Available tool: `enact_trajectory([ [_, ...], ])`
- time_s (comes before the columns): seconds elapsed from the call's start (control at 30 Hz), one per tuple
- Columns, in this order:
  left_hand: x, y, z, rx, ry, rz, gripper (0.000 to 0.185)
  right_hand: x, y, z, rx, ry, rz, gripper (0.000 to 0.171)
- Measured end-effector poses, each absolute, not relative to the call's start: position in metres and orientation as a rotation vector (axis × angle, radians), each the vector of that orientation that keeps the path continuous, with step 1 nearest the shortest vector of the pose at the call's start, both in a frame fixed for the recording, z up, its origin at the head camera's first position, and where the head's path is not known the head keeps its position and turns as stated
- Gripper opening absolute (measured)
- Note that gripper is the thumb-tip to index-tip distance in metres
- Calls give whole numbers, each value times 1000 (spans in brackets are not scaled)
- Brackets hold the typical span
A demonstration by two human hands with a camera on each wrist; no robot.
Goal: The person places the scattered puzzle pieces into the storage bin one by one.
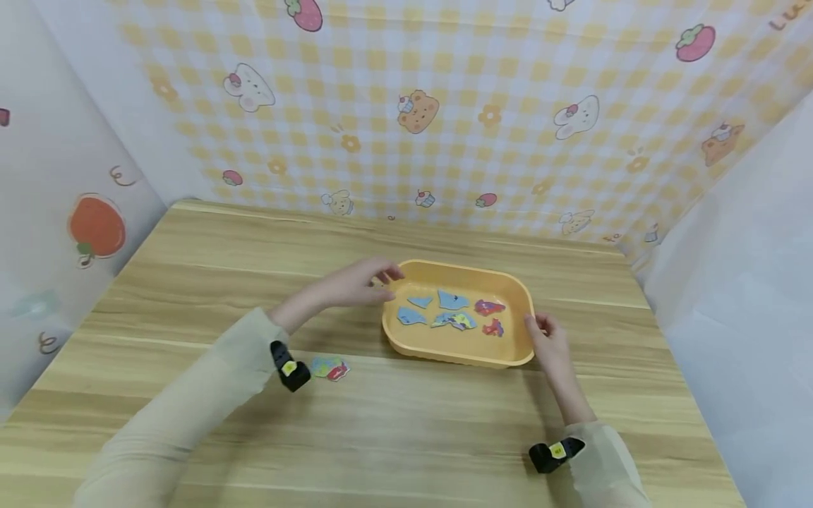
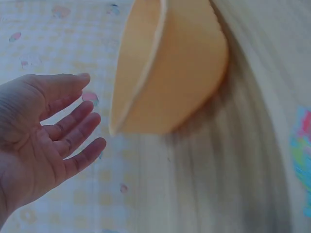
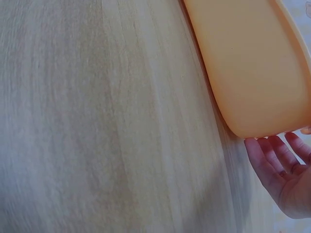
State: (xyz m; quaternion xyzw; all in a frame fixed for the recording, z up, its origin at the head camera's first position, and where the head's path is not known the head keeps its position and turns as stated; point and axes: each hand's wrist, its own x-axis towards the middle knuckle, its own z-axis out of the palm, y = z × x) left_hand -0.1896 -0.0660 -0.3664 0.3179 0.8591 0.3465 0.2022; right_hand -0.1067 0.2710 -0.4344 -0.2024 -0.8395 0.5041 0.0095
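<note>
I see the tray mid-surface, holding loose puzzle pieces. My left hand hovers spread at the tray's far-left corner; my right hand, fingers relaxed, sits at its near-right corner, apparently bracketing it for a two-handed grasp. Only the head view shows the contents and a stray piece left of the tray; the wrist views show just the outer walls.

We see soft, even, bright light in the head view, with faint shadows under the tray and forearms; its edges bow outward. Both wrist views look hazy and washed out, the table grain smeared, the left hand fairly sharp.
</note>
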Motion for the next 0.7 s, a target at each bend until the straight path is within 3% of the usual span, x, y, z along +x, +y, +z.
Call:
enact_trajectory([
  [0.33,-155,-118,-392,807,2359,795,43,-106,273,-432,-619,-2630,1553,41],
  [0.7,-133,-131,-408,741,2312,653,37,-107,272,-436,-589,-2612,1538,39],
])
